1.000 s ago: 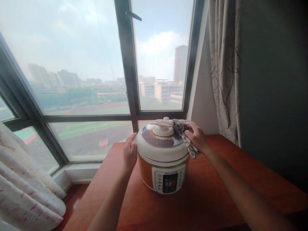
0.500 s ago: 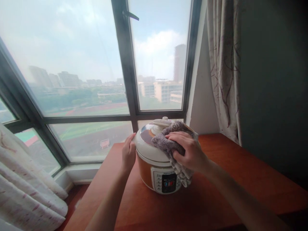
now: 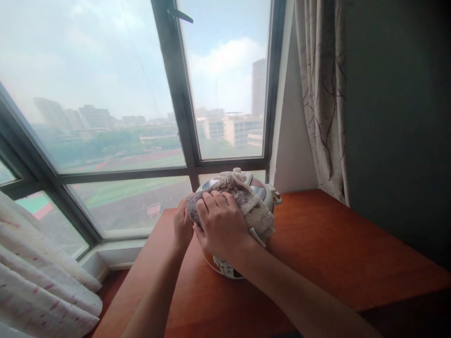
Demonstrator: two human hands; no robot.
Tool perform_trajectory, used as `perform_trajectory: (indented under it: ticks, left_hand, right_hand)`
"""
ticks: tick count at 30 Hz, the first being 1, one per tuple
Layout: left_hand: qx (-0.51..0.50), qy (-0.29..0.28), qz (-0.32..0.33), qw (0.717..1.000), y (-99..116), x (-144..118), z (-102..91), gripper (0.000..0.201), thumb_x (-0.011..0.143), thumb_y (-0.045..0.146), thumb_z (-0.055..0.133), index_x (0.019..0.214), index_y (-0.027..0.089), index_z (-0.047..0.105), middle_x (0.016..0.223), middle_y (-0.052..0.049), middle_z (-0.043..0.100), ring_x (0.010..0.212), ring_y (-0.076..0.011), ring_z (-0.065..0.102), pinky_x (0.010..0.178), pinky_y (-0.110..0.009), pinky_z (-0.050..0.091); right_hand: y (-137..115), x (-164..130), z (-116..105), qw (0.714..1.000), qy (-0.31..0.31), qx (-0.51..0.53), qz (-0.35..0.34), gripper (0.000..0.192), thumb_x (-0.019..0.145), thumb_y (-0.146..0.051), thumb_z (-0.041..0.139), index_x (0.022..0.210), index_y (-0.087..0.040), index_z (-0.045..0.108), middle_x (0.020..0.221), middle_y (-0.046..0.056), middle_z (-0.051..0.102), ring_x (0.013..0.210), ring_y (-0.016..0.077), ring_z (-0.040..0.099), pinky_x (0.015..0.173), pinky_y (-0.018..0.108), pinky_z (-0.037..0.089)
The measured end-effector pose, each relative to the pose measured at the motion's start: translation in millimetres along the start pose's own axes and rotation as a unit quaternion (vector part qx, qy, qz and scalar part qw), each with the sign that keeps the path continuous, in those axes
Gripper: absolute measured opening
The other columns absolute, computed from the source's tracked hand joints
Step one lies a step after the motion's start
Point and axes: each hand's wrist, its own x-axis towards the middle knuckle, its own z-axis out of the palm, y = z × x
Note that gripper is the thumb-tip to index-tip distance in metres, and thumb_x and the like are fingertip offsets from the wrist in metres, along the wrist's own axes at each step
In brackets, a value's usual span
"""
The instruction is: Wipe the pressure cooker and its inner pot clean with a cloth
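Observation:
A white and orange electric pressure cooker (image 3: 260,191) stands on the wooden table, its lid on. My right hand (image 3: 223,223) presses a grey and cream patterned cloth (image 3: 255,202) onto the front left of the lid, with its fingers bent over the fabric. Against the cooker's left side, my left hand (image 3: 183,224) holds the body; its fingertips are partly hidden behind the cloth and the right hand. The cloth and right forearm cover most of the control panel (image 3: 229,270) at the front.
The reddish-brown table (image 3: 317,244) reaches up to a large window (image 3: 225,94) with a dark frame. Patterned curtains hang at the left (image 3: 45,277) and the right (image 3: 322,94). A dark wall is at the far right.
My right hand has moved left across the lid with the cloth, from the right side to the front left. My left hand stays at the cooker's left side. The view has shifted slightly.

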Motion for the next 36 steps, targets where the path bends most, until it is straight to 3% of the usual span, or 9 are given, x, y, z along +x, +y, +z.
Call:
perform_trajectory:
  ticks: [4, 8, 12, 16, 19, 24, 27, 30, 36]
  left_hand:
    - [-0.002, -0.005, -0.007, 1.0, -1.0, 0.0, -1.9, 0.038, 0.091, 0.039, 0.048, 0.112, 0.015, 0.068, 0.12, -0.013, 0.07, 0.115, -0.0298, 0.064, 0.105, -0.044, 0.047]
    - [-0.009, -0.005, -0.016, 1.0, -0.4, -0.4, -2.0, 0.041, 0.093, 0.036, 0.042, 0.118, 0.015, 0.067, 0.125, -0.013, 0.069, 0.122, -0.0286, 0.06, 0.11, -0.046, 0.042]
    - [-0.002, -0.017, -0.035, 0.999, 3.5, -0.6, -1.8, 0.043, 0.091, 0.031, 0.04, 0.12, 0.014, 0.067, 0.128, -0.014, 0.068, 0.125, -0.0297, 0.058, 0.11, -0.046, 0.041]
    - [0.0, -0.013, -0.047, 0.999, 3.6, -1.0, -0.5, 0.044, 0.092, 0.032, 0.04, 0.122, 0.015, 0.067, 0.129, -0.013, 0.067, 0.125, -0.0308, 0.058, 0.109, -0.047, 0.041]
    - [-0.005, -0.003, -0.052, 0.999, 1.5, -1.8, 1.4, 0.044, 0.093, 0.034, 0.04, 0.123, 0.016, 0.066, 0.129, -0.012, 0.067, 0.125, -0.0303, 0.057, 0.109, -0.046, 0.042]
    - [-0.004, 0.0, -0.063, 0.998, 0.7, -2.7, 2.5, 0.044, 0.093, 0.034, 0.04, 0.125, 0.016, 0.066, 0.129, -0.012, 0.066, 0.126, -0.0299, 0.056, 0.11, -0.046, 0.041]
    - [-0.004, -0.005, -0.063, 0.998, 1.4, -2.5, 1.2, 0.045, 0.093, 0.032, 0.039, 0.126, 0.016, 0.065, 0.131, -0.013, 0.066, 0.127, -0.0295, 0.056, 0.111, -0.046, 0.04]
    - [-0.001, -0.012, -0.06, 0.998, 1.3, -2.2, 0.0, 0.045, 0.093, 0.031, 0.039, 0.126, 0.015, 0.065, 0.132, -0.013, 0.065, 0.127, -0.0295, 0.056, 0.111, -0.046, 0.04]
    - [-0.02, -0.004, -0.063, 0.998, -1.0, -2.1, 2.5, 0.044, 0.092, 0.03, 0.04, 0.124, 0.015, 0.065, 0.131, -0.013, 0.066, 0.128, -0.0295, 0.055, 0.113, -0.046, 0.038]
  right_hand:
    - [2.0, -17.5, 0.5, 0.999, 0.036, 0.012, 0.021, 0.045, 0.089, -0.038, 0.061, 0.131, -0.022, 0.057, 0.156, 0.017, 0.041, 0.145, 0.0407, 0.03, 0.119, 0.062, 0.018]
    - [19.7, -43.4, -4.0, 0.996, 0.064, 0.033, 0.055, 0.059, 0.085, -0.04, 0.064, 0.14, -0.023, 0.054, 0.151, 0.014, 0.049, 0.143, 0.0389, 0.035, 0.121, 0.061, 0.013]
    - [60.1, -57.6, -8.5, 0.985, 0.105, 0.09, 0.106, 0.052, 0.081, -0.031, 0.063, 0.133, -0.025, 0.063, 0.141, 0.007, 0.061, 0.136, 0.033, 0.046, 0.122, 0.056, 0.018]
    - [115.6, -55.3, -9.1, 0.953, 0.153, 0.187, 0.184, 0.039, 0.081, -0.025, 0.056, 0.116, -0.023, 0.072, 0.129, 0.006, 0.069, 0.127, 0.0271, 0.056, 0.116, 0.046, 0.036]
    - [150.3, -43.0, -7.7, 0.937, 0.132, 0.224, 0.231, 0.037, 0.079, -0.025, 0.056, 0.111, -0.022, 0.073, 0.124, 0.006, 0.071, 0.119, 0.0251, 0.062, 0.109, 0.039, 0.043]
    - [190.1, -11.6, 0.9, 0.915, 0.015, 0.207, 0.346, 0.032, 0.081, -0.029, 0.057, 0.106, -0.021, 0.074, 0.112, 0.006, 0.076, 0.102, 0.0246, 0.068, 0.088, 0.031, 0.05]
    - [207.7, -0.4, 8.0, 0.906, -0.024, 0.212, 0.366, 0.03, 0.082, -0.031, 0.056, 0.103, -0.018, 0.075, 0.103, 0.008, 0.077, 0.094, 0.0259, 0.069, 0.081, 0.031, 0.051]
    - [214.3, -4.4, 8.7, 0.904, -0.047, 0.223, 0.363, 0.034, 0.085, -0.037, 0.056, 0.106, -0.017, 0.074, 0.105, 0.011, 0.077, 0.098, 0.0287, 0.069, 0.085, 0.034, 0.051]
    - [204.5, -34.0, -5.9, 0.903, -0.049, 0.244, 0.35, 0.046, 0.085, -0.046, 0.062, 0.123, -0.022, 0.07, 0.131, 0.011, 0.067, 0.123, 0.0312, 0.059, 0.105, 0.041, 0.043]
